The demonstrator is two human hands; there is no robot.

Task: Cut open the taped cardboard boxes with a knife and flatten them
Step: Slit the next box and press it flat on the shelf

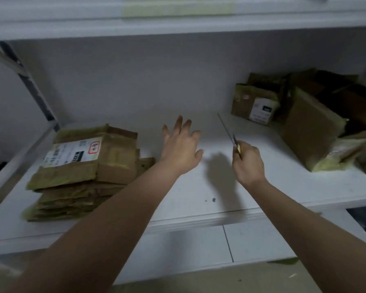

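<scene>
The right hand [248,163] grips a knife [228,133], blade pointing far. The left hand [181,148] hovers, fingers spread, between flattened boxes [82,170] left and taped boxes [300,119] right.

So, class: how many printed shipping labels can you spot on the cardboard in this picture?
2. One label lies on top of the flattened stack at the left of the shelf. The other label is on the small box at the back right. Others may be hidden in the right-hand pile.

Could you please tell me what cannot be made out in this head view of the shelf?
- Knife handle: hidden inside the right hand.
- Label print on the flattened stack: too small and blurred.
- Unopened boxes at right: the far ones are dark and cut off by the frame edge, so no count.
</scene>
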